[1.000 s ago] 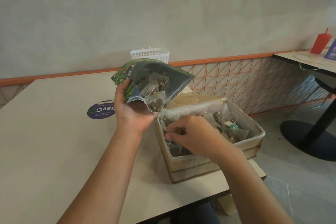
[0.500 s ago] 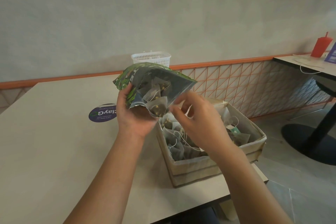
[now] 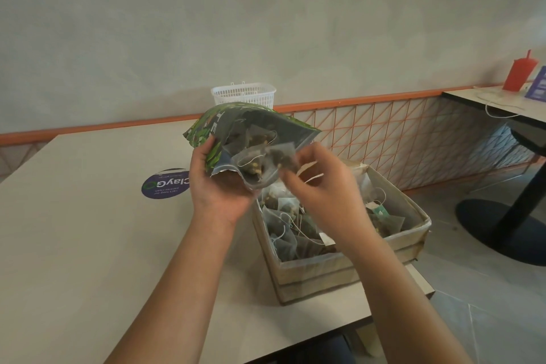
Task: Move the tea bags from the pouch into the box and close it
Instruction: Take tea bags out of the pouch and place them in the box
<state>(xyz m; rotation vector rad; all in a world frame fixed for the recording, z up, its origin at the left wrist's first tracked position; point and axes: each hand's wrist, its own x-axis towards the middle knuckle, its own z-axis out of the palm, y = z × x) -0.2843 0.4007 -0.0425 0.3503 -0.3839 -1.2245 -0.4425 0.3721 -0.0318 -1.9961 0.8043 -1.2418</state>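
Note:
My left hand grips the green leaf-printed pouch by its lower edge, holding it tilted with the open mouth towards the box. Several pyramid tea bags show inside the pouch. My right hand pinches one tea bag at the pouch mouth, just above the box. The open wooden box sits at the table's right front corner, with several tea bags and their strings and tags lying in it. Its lid is hidden behind my hands.
A beige table carries a round purple sticker left of my hands. A white plastic basket stands at the far edge. To the right, another table holds a red cup; its black base rests on the floor.
My right hand rose out of the box, where it had been among the tea bags, up to the pouch mouth and took hold of a tea bag there. The pouch stayed in my left hand.

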